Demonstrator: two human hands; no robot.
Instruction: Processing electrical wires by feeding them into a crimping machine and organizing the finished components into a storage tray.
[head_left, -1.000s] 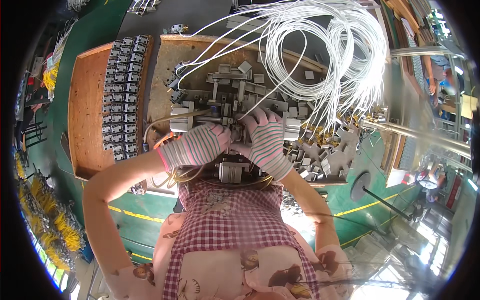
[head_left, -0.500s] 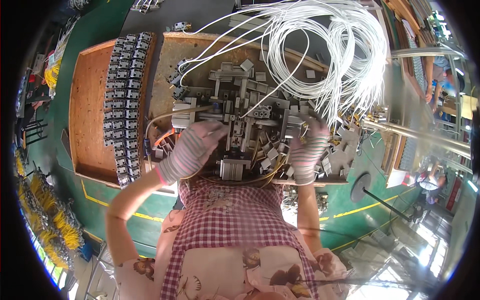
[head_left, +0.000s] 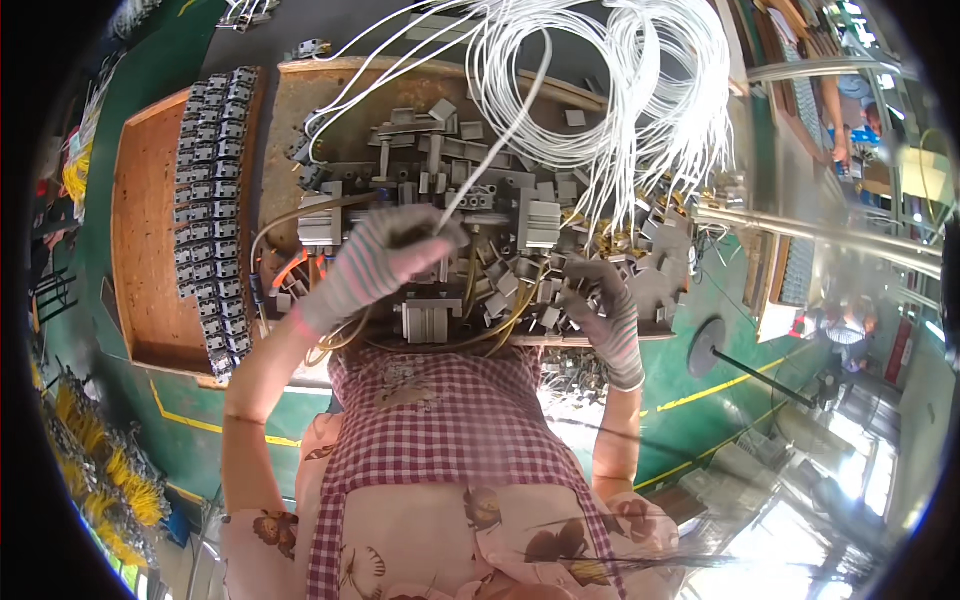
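1. pinching the white cable (head_left: 497,148) between thumb and fingers of the left hand (head_left: 375,262), at the near side of the metal fixture (head_left: 480,198).
2. curling the fingers of the right hand (head_left: 607,312) near small metal pieces (head_left: 528,270), right of the fixture; cannot tell if grasping one.
3. with coiled white cables (head_left: 682,85) beyond the fixture, rightward.
4. with a wooden tray (head_left: 145,230) left of the fixture.

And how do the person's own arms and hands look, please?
The left hand and right hand wear pale knitted gloves with thin pink and greenish stripes. The forearms are bare; short pale pink sleeves carry brown flower prints.
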